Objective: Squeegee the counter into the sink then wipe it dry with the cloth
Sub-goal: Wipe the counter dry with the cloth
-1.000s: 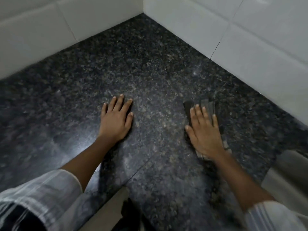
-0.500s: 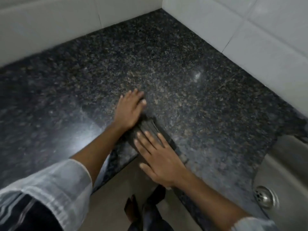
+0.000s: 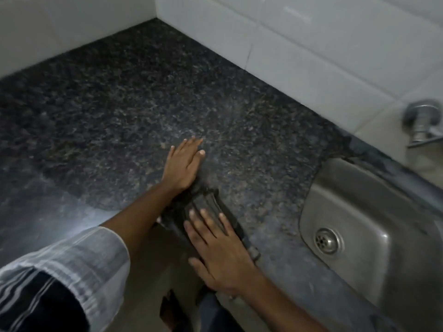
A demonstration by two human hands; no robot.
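Drying stage: right hand (image 3: 219, 250), fingers flat, presses cloth (image 3: 206, 207) at table (image 3: 119, 104) front edge; left hand (image 3: 183, 164) spread flat. No squeegee visible; sink (image 3: 374, 236) side apparently unwiped.

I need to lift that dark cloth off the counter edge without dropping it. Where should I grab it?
Probably its far end, coming from the wall side: the cloth lies flat, the right hand covers its near half, and that end stays bare beside the left hand.

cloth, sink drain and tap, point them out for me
cloth (image 3: 207, 207), head view, on the ridged dark fabric above the fingertips
sink drain (image 3: 326, 240), head view, on the round metal strainer
tap (image 3: 423, 121), head view, on its chrome body
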